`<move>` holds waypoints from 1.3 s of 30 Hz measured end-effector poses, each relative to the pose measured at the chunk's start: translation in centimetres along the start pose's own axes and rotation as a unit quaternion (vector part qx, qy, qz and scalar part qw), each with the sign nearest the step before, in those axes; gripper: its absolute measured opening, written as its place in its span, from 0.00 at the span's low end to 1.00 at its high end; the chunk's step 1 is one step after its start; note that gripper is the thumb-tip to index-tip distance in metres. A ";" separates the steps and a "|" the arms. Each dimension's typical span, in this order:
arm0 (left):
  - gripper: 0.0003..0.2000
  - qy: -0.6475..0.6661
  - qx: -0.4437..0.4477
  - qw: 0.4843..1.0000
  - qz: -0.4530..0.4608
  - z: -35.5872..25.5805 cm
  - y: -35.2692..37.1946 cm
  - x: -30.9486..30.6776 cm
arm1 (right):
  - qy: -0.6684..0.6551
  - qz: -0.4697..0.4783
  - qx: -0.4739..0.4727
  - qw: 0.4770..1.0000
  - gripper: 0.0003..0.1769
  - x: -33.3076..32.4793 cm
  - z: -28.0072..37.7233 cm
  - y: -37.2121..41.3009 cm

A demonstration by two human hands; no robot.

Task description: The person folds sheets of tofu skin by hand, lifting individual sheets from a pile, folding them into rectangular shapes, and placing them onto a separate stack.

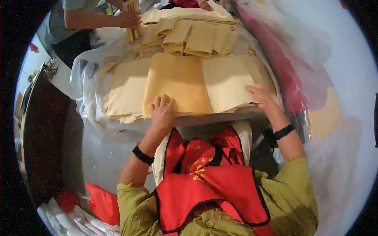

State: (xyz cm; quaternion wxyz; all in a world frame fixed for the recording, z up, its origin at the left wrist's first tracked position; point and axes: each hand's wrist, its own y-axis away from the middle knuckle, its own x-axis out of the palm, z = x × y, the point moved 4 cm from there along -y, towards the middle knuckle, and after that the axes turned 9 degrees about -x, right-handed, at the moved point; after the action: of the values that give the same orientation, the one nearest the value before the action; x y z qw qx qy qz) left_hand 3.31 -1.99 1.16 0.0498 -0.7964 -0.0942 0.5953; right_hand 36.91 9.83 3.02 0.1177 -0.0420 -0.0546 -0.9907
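Observation:
A darker yellow, thin, wrinkled sheet (179, 84) lies in the middle of the table in front of me, over paler sheets. My left hand (162, 114) rests on its near left corner, fingers spread. To the right is a pale cream sheet (228, 82), its near edge slightly raised. My right hand (263, 97) touches this sheet's right side with fingers apart; its lower fingers are partly hidden at the edge. Another pale sheet (128, 90) shows on the left, partly under the darker one.
Folded yellow strips (199, 39) lie in a row farther back. At the far left another person's hand (130, 19) holds a folded bundle (133, 34); a second hand (204, 4) shows at the back. Clear plastic sheeting (88, 82) hangs over the table's left side.

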 end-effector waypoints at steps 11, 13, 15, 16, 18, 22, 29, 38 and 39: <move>0.32 0.168 0.022 0.985 0.037 1.5 0.1 -0.3 | 0.298 0.224 -0.038 0.927 0.17 21.1 0.8 -3.0; 0.35 0.336 -0.029 0.938 0.086 2.9 -0.4 -0.3 | 0.284 0.247 -0.013 0.926 0.16 23.2 -0.5 -3.0; 0.39 0.503 -0.130 0.842 0.148 3.8 -0.8 -1.2 | 0.301 0.274 0.016 0.913 0.14 24.2 -3.3 -4.0; 0.38 0.451 -0.129 0.872 0.139 3.6 -1.0 -2.0 | 0.250 0.282 0.039 0.925 0.14 24.4 -4.3 -4.3; 0.38 0.343 -0.127 0.923 0.121 2.7 -1.3 -3.1 | 0.148 0.295 0.086 0.940 0.13 24.7 -5.5 -4.6; 0.23 0.138 -0.083 0.986 -0.045 2.4 -2.1 -1.0 | 0.095 0.281 0.144 0.944 0.14 24.3 -5.1 -4.3; 0.14 0.073 -0.031 0.988 -0.131 2.9 -1.9 0.1 | 0.649 0.131 -0.386 0.643 0.32 20.1 -1.5 -4.7; 0.28 0.105 -0.210 0.971 -0.035 7.4 -5.7 -2.6 | 0.652 0.188 -0.280 0.679 0.38 18.8 -3.2 -5.0; 0.25 0.154 -0.218 0.964 0.020 6.6 -6.0 -4.3 | 0.656 0.185 -0.288 0.673 0.37 18.8 -2.9 -4.8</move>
State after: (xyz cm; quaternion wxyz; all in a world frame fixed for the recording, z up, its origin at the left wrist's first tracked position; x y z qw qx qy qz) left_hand -4.68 2.80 4.44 -0.1232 -0.8718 -0.1967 0.4315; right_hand 17.31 9.84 1.47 0.2863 0.5777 0.3333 -0.6879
